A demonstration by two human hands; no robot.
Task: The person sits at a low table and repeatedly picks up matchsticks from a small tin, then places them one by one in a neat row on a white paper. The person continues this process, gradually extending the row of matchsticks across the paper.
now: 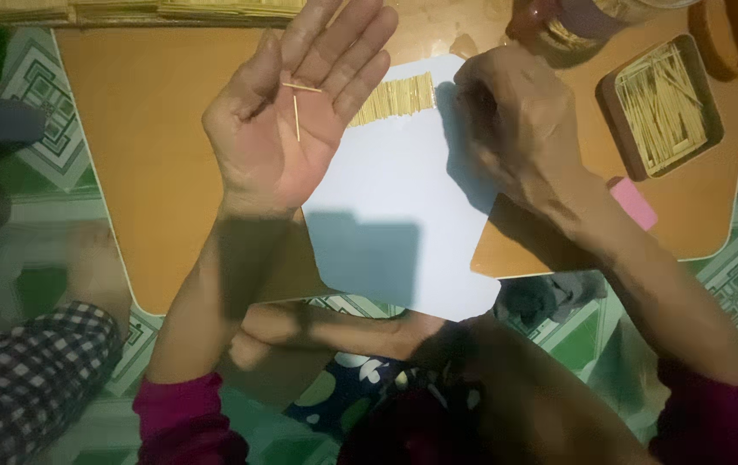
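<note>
My left hand is raised palm up above the orange table, fingers spread, with two thin wooden sticks lying loose on the palm. My right hand rests knuckles up on the white sheet, its fingers curled under next to a neat row of glued sticks at the sheet's top edge. Whether the right fingers pinch a stick is hidden.
A brown tray of loose sticks sits at the right of the orange table. A pink block lies by my right wrist. A jar stands at the back. Stick mats line the far edge. Tiled floor surrounds the table.
</note>
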